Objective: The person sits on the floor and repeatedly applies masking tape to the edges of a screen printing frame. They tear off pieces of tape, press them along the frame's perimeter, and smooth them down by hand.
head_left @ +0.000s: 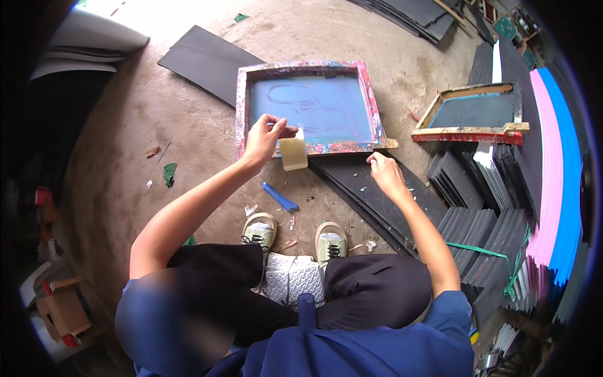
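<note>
The left hand [262,139] pinches the top of a tan squeegee [293,153], which hangs over the near edge of the paint-spattered screen frame [308,107] lying on the floor [125,125]. The right hand [383,169] is clenched on the black sheets [370,188] beside the frame; whether it grips anything cannot be told. The screen's blue mesh shows only a faint, unclear design.

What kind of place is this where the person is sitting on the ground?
Probably a small screen-printing workshop. A paint-stained printing frame with a blue mesh lies on the dirt floor, a second frame rests on stacks of dark sheets, and the left hand holds a squeegee.
</note>
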Demonstrator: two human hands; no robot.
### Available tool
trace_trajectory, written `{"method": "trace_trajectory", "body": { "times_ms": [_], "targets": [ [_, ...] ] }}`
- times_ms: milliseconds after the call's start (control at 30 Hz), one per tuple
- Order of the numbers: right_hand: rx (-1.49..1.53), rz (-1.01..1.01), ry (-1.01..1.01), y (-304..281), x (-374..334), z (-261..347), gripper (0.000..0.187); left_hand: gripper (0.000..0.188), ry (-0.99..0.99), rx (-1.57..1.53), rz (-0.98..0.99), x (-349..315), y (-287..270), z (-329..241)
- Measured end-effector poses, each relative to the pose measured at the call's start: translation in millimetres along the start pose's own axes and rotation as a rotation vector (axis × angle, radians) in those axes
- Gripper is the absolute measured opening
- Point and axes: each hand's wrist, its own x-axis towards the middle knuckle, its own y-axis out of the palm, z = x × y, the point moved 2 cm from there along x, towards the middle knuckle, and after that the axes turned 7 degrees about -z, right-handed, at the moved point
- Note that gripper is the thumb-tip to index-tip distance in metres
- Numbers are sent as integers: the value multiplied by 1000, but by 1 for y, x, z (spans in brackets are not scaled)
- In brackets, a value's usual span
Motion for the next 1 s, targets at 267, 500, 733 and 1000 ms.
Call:
{"method": "trace_trajectory", "body": {
  "times_ms": [267, 500, 733, 1000],
  "targets": [
    [913, 346, 68, -63, 29, 179, 35, 22, 348, -38, -369, -2, 10, -48],
    [1027, 212, 247, -53, 52, 231, 38, 23, 549, 203, -591, -41, 13, -87],
    [895, 91, 313, -12, 73, 207, 38, 22, 459, 121, -464, -58, 16, -74],
    [667, 44, 26, -63, 51, 210, 32, 36, 618, 45, -303, -57, -11, -65]
  ]
}}
